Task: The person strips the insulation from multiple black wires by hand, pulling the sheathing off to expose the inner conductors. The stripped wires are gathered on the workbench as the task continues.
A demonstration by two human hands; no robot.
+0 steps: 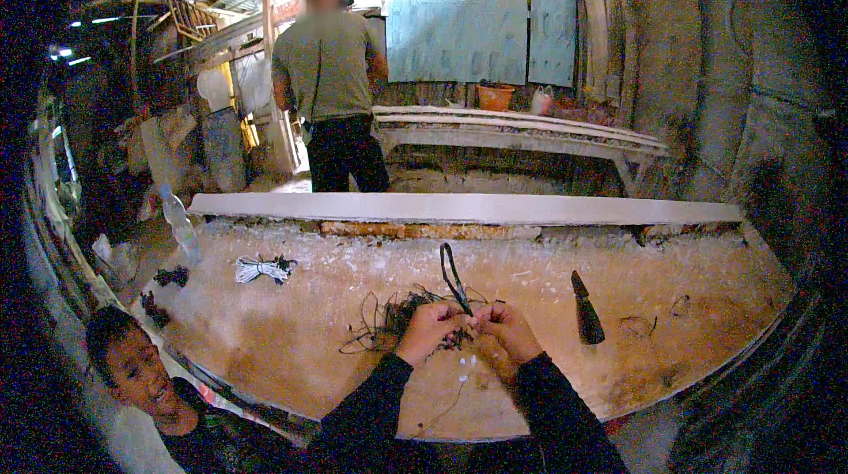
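Both hands meet over the bench [291, 341]: our left hand [430, 326] and right hand [505, 326] are closed, fingertips pinched on a thin black strap [452, 278] whose loop stands up just above the knuckles. We're working it right at the near edge of a tangle of dark wire [389, 313], which lies touching or just under the left hand (too fine to tell which strands are in the grip). A black cone tool [586, 310] lies to the right, near but apart from the right hand; a white cord bundle [261, 269] sits well to the left, w/ a plastic bottle [179, 221] beyond it at the bench's far-left edge. As we judge it, the main risk is snagging: loose strands so close to the pinch could get caught in w/ the strap, or drag the whole tangle along. The strap looks thin, so a slack pinch might let the loop spring free. A child [141, 377] is close by at lower left, and a person [329, 76] stands behind the bench by a long white plank [459, 207].
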